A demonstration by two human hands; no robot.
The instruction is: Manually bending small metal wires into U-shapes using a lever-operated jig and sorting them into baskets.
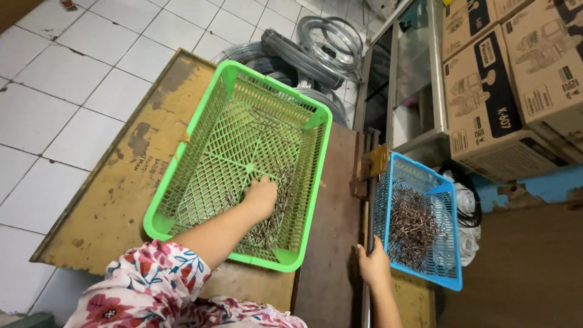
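A green mesh basket (182,200) rests on a worn yellow-brown table (121,182). My left hand (262,193) reaches down into it, fingers curled on a pile of small metal wire pieces (273,215) along its right side. To the right stands a smaller blue mesh basket (446,276) filled with similar wire pieces (413,222). My right hand (373,267) grips a dark metal bar (369,231) at the table's edge, just left of the blue basket.
Coils of grey wire (316,51) lie on the white tiled floor behind the table. Cardboard boxes (516,85) are stacked at the upper right beside a metal-framed cabinet (407,79). A white bundle (467,218) lies past the blue basket.
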